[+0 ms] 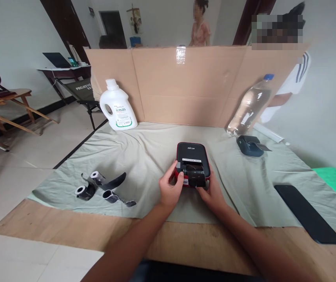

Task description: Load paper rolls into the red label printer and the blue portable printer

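Note:
A black and red portable label printer (191, 152) rests on the pale green cloth in front of me. From its front slot a strip of black ribbon (196, 176) hangs over the edge. My left hand (170, 183) grips the printer's left front corner, thumb and fingers pinched at a small grey part there. Around the right front side curls my right hand (213, 192), its fingers partly hidden by the printer. To the left lie three small rolls of black ribbon (110, 197) on white cores, with loose ends curling out.
Behind the cloth stands a cardboard screen (182, 90). A white detergent bottle (119, 107) and a clear water bottle (250, 105) lean against it. At right are a dark blue printer (249, 145) and a black phone-like slab (309, 213). Two people are beyond the screen.

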